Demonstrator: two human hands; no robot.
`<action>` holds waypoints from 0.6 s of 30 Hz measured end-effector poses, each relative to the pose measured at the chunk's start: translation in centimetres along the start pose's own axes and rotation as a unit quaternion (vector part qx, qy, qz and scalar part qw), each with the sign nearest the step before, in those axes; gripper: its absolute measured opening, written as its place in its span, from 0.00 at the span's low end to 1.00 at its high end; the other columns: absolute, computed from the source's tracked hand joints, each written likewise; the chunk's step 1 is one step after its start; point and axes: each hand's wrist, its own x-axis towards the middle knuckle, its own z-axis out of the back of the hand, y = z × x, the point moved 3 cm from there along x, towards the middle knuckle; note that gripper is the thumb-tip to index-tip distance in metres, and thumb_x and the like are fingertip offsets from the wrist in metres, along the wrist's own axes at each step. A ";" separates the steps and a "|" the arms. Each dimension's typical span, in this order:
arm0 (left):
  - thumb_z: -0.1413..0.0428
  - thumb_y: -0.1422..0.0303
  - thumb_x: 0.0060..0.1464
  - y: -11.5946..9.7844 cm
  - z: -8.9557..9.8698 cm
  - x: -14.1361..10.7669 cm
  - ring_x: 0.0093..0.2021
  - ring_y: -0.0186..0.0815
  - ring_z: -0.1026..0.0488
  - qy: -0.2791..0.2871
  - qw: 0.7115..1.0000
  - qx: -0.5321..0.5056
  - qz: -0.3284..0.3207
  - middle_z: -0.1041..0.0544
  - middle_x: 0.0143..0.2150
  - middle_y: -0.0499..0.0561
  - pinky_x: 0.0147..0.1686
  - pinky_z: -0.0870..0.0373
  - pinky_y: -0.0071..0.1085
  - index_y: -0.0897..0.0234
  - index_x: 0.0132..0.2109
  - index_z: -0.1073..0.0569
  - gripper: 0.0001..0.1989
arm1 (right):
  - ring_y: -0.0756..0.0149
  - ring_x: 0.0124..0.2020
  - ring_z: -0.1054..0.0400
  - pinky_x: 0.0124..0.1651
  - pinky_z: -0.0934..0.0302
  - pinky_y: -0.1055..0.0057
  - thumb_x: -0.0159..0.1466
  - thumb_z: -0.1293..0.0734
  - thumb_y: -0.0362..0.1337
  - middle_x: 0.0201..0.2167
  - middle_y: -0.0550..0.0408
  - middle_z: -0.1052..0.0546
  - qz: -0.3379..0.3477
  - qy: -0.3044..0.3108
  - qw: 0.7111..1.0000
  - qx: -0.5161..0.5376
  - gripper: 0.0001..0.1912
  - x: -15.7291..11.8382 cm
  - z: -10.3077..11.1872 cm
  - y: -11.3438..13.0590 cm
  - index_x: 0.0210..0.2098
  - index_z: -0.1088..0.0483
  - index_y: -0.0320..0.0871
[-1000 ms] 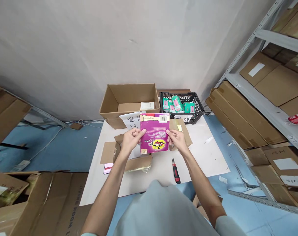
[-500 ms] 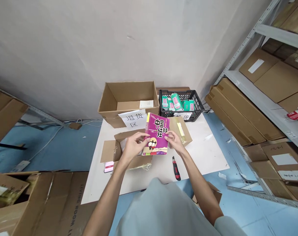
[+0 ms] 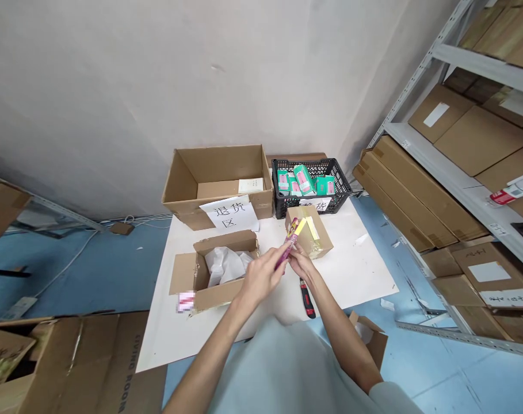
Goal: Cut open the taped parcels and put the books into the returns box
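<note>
Left hand [image 3: 263, 275] and right hand [image 3: 302, 262] are both gripping a purple book [image 3: 293, 234], their fingers closing on it from either side. It is leaning almost edge-on to the view — its yellow end pointing up and to the right — and is hanging above the middle of the worktop [image 3: 360, 270], partly overlapping a small taped box [image 3: 319, 238] behind it. Just below the right hand, a red and black knife [image 3: 307, 300] is lying on the worktop. To the left, an open cardboard box [image 3: 220, 296] is holding crumpled white paper [image 3: 224, 265], one flap spreading out sideways; a pink item [image 3: 186, 301], its details blurred, is lying by that box's near corner. Farther back, a large carton [image 3: 187, 214] is standing open, a lettered white sign [image 3: 230, 214] hanging at its front, while a black crate [image 3: 282, 205] beside it is holding green and pink packs [image 3: 303, 179]. On the right, grey shelves [image 3: 451, 185] are carrying more cardboard boxes [image 3: 485, 141].
</note>
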 end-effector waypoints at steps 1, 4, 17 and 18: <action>0.43 0.60 0.72 1.1 0.5 0.1 0.42 0.41 0.17 -0.024 0.998 -0.054 0.032 0.15 0.50 0.54 0.44 0.20 0.33 0.51 0.71 0.24 0.24 | 0.62 0.39 0.22 0.48 0.25 0.64 0.41 0.11 0.53 0.36 0.58 0.18 0.003 -0.005 1.000 -0.008 0.35 -0.4 0.4 0.2 0.39 0.29 0.50; 0.37 0.50 0.65 4.9 1.3 0.1 0.42 0.43 0.17 -0.087 0.961 -0.221 0.144 0.14 0.52 0.57 0.44 0.17 0.37 0.59 0.69 0.22 0.31 | 0.62 0.40 0.22 0.46 0.26 0.66 0.45 0.12 0.56 0.37 0.58 0.17 0.013 -0.011 0.999 -0.048 0.34 -0.9 0.6 1.2 0.38 0.30 0.49; 0.39 0.53 0.69 10.4 1.4 1.1 0.48 0.42 0.13 -0.137 0.940 -0.243 0.198 0.13 0.50 0.64 0.45 0.15 0.34 0.67 0.55 0.17 0.22 | 0.58 0.41 0.22 0.50 0.26 0.61 0.72 0.27 0.47 0.41 0.53 0.18 0.288 0.020 0.884 -0.368 0.17 -5.0 -10.7 7.3 0.58 0.25 0.50; 0.44 0.59 0.73 10.1 1.5 1.3 0.44 0.38 0.14 -0.122 0.966 -0.144 0.174 0.13 0.44 0.62 0.44 0.16 0.32 0.69 0.48 0.16 0.18 | 0.57 0.43 0.22 0.51 0.26 0.60 0.74 0.29 0.44 0.45 0.51 0.17 0.327 0.049 0.851 -0.409 0.15 -5.9 -12.3 6.8 0.58 0.24 0.50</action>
